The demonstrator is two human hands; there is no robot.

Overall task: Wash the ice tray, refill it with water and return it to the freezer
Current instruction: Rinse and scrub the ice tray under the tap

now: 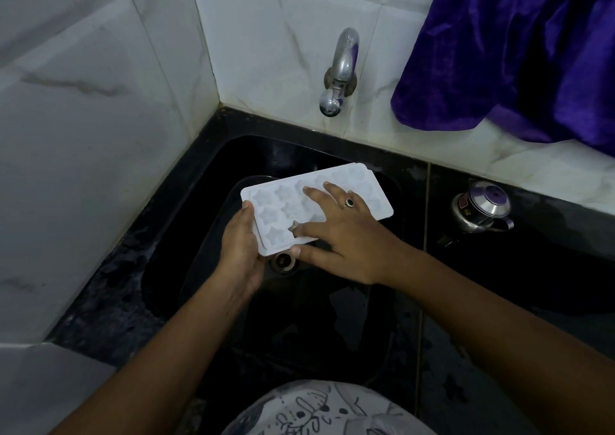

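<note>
A white ice tray (279, 201) with star-shaped cells is held flat over the black sink (206, 235), below the tap. My left hand (241, 251) grips its near-left short end, thumb on the rim. My right hand (346, 238) lies across the top of the tray, fingers spread on the cells and thumb under the near edge; it wears a dark ring. No water runs from the chrome tap (339, 71) on the tiled wall. The drain (283, 263) shows just under the tray.
A steel pot with a lid (482, 206) stands on the black counter at right of the sink. A purple cloth (512, 51) hangs down over the wall tiles at upper right. White marble-look tiles close the left side and the back.
</note>
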